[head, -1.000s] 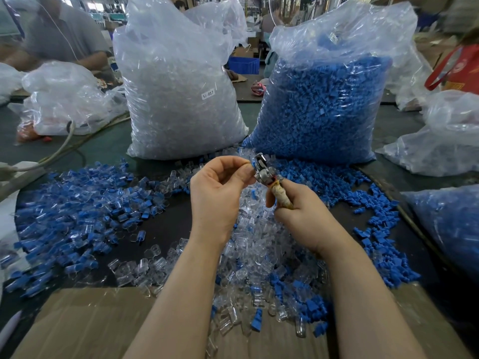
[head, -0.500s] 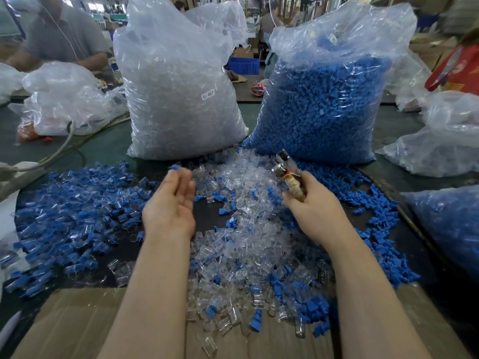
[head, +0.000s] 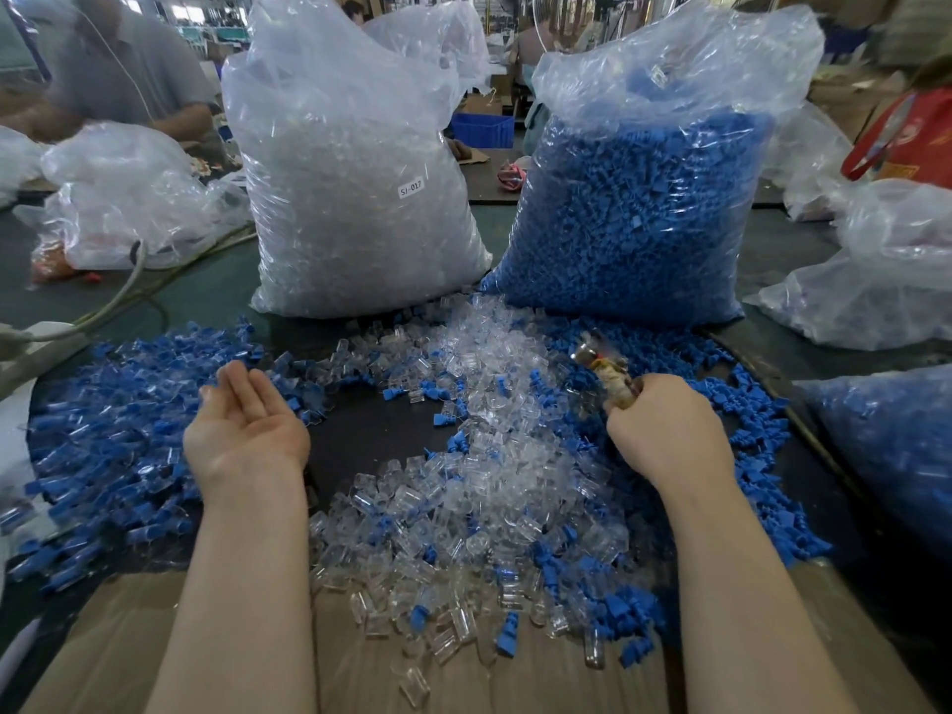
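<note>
My left hand (head: 247, 420) lies palm up with straight fingers over the heap of joined blue-and-clear pieces (head: 108, 425) at the left, and it holds nothing. My right hand (head: 664, 430) grips a small tool (head: 602, 363) with a metal head and a tape-wrapped handle, tip pointing up and left, blurred. Between the hands spreads a pile of clear plastic caps (head: 489, 456). Loose blue plastic pieces (head: 721, 399) lie along the right side.
Two tall plastic bags stand behind the piles: a bag of clear caps (head: 355, 198) at left and a bag of blue pieces (head: 633, 219) at right. More bags (head: 886, 280) sit at the right. Cardboard (head: 103, 651) covers the near edge. A person (head: 113, 74) works at far left.
My left hand left the tool's head, moved left and down and opened palm up over the blue heap. My right hand carried the tool to the right and lower.
</note>
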Motion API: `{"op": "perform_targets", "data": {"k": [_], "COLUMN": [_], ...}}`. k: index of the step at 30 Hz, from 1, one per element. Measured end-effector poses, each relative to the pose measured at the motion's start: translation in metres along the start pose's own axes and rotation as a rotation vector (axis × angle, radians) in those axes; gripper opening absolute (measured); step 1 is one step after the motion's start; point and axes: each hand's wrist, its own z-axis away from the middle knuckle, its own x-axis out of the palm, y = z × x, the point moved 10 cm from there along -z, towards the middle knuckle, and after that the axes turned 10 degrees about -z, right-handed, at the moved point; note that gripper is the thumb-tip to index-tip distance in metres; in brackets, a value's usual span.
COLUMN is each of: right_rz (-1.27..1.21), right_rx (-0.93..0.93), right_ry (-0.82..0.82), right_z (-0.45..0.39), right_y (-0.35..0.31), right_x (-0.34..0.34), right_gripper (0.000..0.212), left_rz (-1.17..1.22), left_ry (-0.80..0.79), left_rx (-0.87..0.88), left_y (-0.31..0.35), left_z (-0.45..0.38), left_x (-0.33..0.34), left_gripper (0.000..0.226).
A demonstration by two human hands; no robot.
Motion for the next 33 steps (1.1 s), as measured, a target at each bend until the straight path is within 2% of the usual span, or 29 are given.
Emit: {"op": "perform_targets", "data": {"k": [3,6,9,12,16,18,20,22,25,29,33], "right_rz": [-0.004,0.061,0.121,0.141,0.166,0.166,0.161,0.155,0.15,0.071,-0.072], "right_rx": [-0.011,-0.05,-0.08,-0.106,-0.104,-0.101,-0.098,-0.096,-0.108,-0.126,-0.172], "right_ry": [-0.091,-0.098,-0.072,-0.055,-0.063,-0.07,-0.075,-0.077,-0.082,-0.058,0.01], "right_z": [0.001,0.003,0.005,0.005,0.006,0.006,0.006,0.006,0.006,0.005,0.006], "right_y": [-0.006,-0.011,-0.014,-0.017,-0.017,-0.017,-0.017,-0.016,-0.017,-0.019,-0.024], "right_x": [0.013,0.017,0.016,0.016,0.016,0.017,0.018,0.018,0.019,0.016,0.007], "right_gripper": [0.016,0.009,0.008,0.011,0.009,0.007,0.005,0.006,0.01,0.006,0.016], "left_rz": [-0.386,-1.025,-1.568,-1.872,-2.163,-2.257,-2.292,-2.251,-2.2,-2.112,-1.937], "left_ry": [-0.109,-0.284,-0.501,-0.731,-0.945,-1.038,-1.055,-1.0,-0.919,-0.866,-0.764], "left_rx": [0.0,0.043,0.191,0.35,0.564,0.616,0.607,0.56,0.604,0.616,0.588], "left_y": [-0.011,-0.034,-0.063,-0.094,-0.127,-0.139,-0.143,-0.139,-0.129,-0.122,-0.109], "left_z": [0.0,0.008,0.025,0.044,0.062,0.069,0.069,0.065,0.064,0.065,0.065], "left_x": [0.014,0.031,0.043,0.049,0.051,0.048,0.046,0.046,0.049,0.053,0.059], "left_gripper": [0.014,0.013,0.012,0.018,0.032,0.04,0.04,0.03,0.015,0.015,0.02]}}
